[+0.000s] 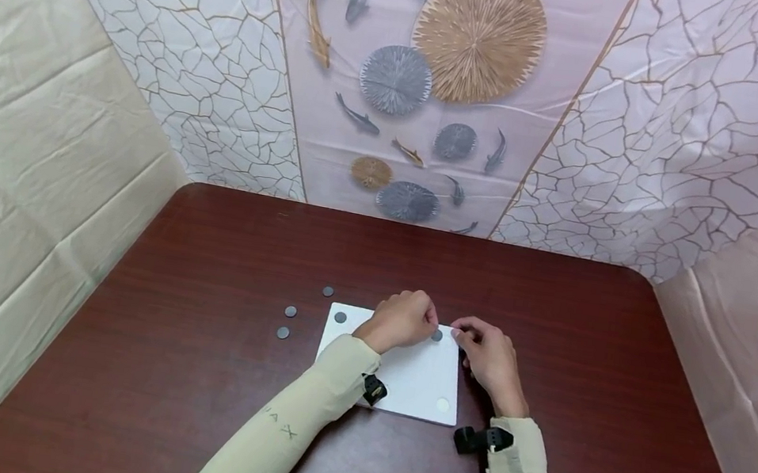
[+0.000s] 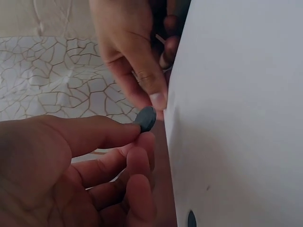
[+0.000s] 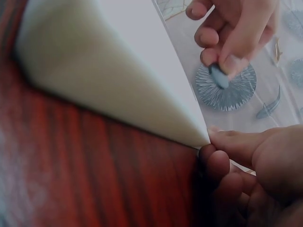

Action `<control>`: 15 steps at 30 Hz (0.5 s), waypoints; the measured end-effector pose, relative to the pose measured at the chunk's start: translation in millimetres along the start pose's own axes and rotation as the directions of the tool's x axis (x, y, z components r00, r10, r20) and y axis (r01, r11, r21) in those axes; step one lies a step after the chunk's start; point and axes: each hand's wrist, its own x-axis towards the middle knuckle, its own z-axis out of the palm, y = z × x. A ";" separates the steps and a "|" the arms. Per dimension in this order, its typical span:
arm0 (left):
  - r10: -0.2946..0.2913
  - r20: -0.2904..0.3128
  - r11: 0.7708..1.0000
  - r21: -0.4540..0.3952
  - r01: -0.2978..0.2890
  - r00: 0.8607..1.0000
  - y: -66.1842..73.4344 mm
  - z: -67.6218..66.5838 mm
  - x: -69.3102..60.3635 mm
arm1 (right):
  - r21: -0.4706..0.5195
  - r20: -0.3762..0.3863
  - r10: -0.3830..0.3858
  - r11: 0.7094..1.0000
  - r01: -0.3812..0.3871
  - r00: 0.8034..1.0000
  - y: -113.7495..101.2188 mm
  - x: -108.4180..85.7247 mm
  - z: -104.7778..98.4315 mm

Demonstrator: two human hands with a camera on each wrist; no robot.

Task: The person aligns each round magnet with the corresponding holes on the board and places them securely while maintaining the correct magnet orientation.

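Observation:
A white rectangular board (image 1: 414,377) lies on the table. Between thumb and fingers, my left hand (image 1: 404,320) pinches a small dark grey disc (image 2: 146,118) just over the board's far right corner. In the right wrist view the same disc (image 3: 219,76) hangs apart from the board. My right hand (image 1: 492,363) grips that corner, its thumb (image 3: 236,142) on the edge and its fingers curled beneath. Another grey disc (image 1: 340,317) rests at the board's far left corner, and a pale round spot (image 1: 443,406) shows at the near right corner.
Three loose grey discs, one (image 1: 328,291) farther back and two (image 1: 291,311) (image 1: 283,333) lower, lie on the brown table (image 1: 189,371) left of the board. A patterned cloth (image 1: 391,142) hangs behind the table, with plain cloth at both sides.

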 end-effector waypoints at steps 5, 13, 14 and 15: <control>-0.010 0.020 1.000 0.009 0.010 1.000 -4.3 12.0 15.1 | -0.016 -0.006 -0.015 1.000 0.015 1.000 -0.4 0.4 1.0; -0.053 0.080 0.997 0.056 0.048 0.995 -23.3 45.8 60.9 | -0.002 -0.016 -0.014 1.000 0.014 1.000 0.4 0.7 1.8; -0.049 0.073 0.997 0.065 0.045 0.996 -24.8 49.9 64.4 | 0.001 -0.015 -0.014 1.000 0.014 1.000 0.5 0.9 1.6; -0.045 0.052 0.996 0.078 0.041 0.998 -25.1 53.5 65.7 | 0.003 -0.015 -0.014 1.000 0.014 1.000 0.5 1.0 1.4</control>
